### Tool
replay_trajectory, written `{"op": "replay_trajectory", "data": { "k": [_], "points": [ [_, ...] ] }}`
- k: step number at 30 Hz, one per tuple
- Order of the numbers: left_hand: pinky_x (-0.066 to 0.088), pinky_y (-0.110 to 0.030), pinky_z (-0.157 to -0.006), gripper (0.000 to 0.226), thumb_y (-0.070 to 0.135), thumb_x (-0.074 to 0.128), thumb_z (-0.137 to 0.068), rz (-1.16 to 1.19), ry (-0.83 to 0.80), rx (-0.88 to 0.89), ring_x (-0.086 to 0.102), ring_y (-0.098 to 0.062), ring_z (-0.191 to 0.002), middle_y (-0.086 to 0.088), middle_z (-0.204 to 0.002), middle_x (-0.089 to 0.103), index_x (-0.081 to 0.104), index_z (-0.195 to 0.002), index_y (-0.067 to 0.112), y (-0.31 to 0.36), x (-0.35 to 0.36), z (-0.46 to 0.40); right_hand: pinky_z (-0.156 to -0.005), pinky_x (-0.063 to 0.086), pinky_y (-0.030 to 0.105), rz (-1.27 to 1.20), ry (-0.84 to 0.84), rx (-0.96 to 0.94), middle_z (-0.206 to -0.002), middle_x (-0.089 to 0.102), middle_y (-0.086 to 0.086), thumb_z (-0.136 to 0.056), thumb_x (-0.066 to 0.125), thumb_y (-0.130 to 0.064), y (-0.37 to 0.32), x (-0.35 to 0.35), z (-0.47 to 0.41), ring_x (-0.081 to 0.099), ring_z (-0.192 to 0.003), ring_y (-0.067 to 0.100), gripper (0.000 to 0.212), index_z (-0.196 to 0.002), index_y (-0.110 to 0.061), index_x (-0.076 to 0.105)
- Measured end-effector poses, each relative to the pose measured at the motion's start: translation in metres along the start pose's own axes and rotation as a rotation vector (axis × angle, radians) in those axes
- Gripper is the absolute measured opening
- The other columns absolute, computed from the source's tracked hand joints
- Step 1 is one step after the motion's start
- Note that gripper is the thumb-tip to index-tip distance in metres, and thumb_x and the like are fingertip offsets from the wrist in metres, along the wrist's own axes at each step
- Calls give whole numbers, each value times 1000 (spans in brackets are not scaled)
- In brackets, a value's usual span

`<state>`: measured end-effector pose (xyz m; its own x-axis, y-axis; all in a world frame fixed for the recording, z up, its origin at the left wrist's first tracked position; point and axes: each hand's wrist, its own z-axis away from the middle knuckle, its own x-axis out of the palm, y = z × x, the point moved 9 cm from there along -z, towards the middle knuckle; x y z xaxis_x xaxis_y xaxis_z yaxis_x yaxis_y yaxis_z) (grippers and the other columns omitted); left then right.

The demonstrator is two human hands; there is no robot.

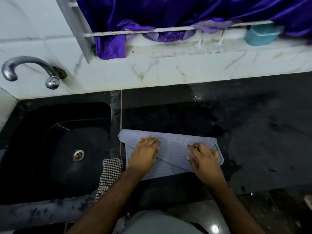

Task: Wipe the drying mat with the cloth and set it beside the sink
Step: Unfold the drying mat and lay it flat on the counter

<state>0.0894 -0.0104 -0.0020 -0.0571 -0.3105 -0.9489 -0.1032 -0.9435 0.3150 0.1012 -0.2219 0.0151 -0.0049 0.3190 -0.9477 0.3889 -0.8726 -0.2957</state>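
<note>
Head view, pale grey drying mat [170, 146] — seemingly folded, ridged, wet.

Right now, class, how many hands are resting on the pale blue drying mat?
2. The left hand lies on the folded pale blue rubber drying mat near its sink-side end; the right hand lies on its opposite end. None appear hidden.

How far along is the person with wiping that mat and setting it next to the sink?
The wiping may be over: the checked black-and-white cloth lies unheld at the edge of the black sink. In hand: the left hand and right hand press on the pale blue ribbed drying mat, partly folded over on the dark wet countertop. Left: laying it flat beside the sink.
</note>
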Motion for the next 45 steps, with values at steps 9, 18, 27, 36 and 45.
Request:
{"op": "replay_trajectory", "data": {
  "k": [9, 18, 27, 36, 45],
  "points": [
    [34, -41, -117, 54, 32, 53, -103, 95, -202, -135, 34, -22, -141, 0, -160, 30, 37, -155, 36, -19, 54, 2, -99, 43, 31, -137, -436, 110, -130, 55, -16, -84, 75, -40, 43, 42, 12, 56, -112, 14, 52, -132, -33, 58],
    [47, -37, -99, 41, 17, 74, -88, 147, -107, -244, 51, -15, -114, 8, -122, 57, 69, -127, 31, -21, 43, -11, -84, 49, 30, -36, -441, 5, -102, 55, -11, -79, 79, -27, 36, 46, 2, 57, -95, 10, 28, -106, -27, 72],
    [46, -35, -85, 16, 34, 64, -94, -29, -60, -188, 54, -14, -106, 8, -112, 55, 70, -107, 28, -17, 39, -15, -75, 50, 23, -113, -398, 79, -91, 62, -12, -87, 72, -26, 43, 41, -7, 59, -82, 4, 2, -85, -25, 73],
    [38, -36, -93, 20, 35, 50, -102, -49, 96, -137, 54, -17, -106, 8, -109, 63, 68, -105, 27, -8, 13, -40, -61, 45, 28, -106, -390, 212, -76, 61, -10, -91, 55, -17, 68, 25, -36, 55, -67, 6, 17, -77, -27, 59],
    [40, -37, -90, 21, 32, 49, -105, 7, 97, -181, 54, -17, -105, 5, -113, 59, 68, -112, 26, -13, 9, -88, -72, 41, 28, -82, -376, 149, -102, 56, -2, -96, 53, -13, 81, 27, -89, 54, -97, 16, 13, -97, -18, 64]
  ]
}}
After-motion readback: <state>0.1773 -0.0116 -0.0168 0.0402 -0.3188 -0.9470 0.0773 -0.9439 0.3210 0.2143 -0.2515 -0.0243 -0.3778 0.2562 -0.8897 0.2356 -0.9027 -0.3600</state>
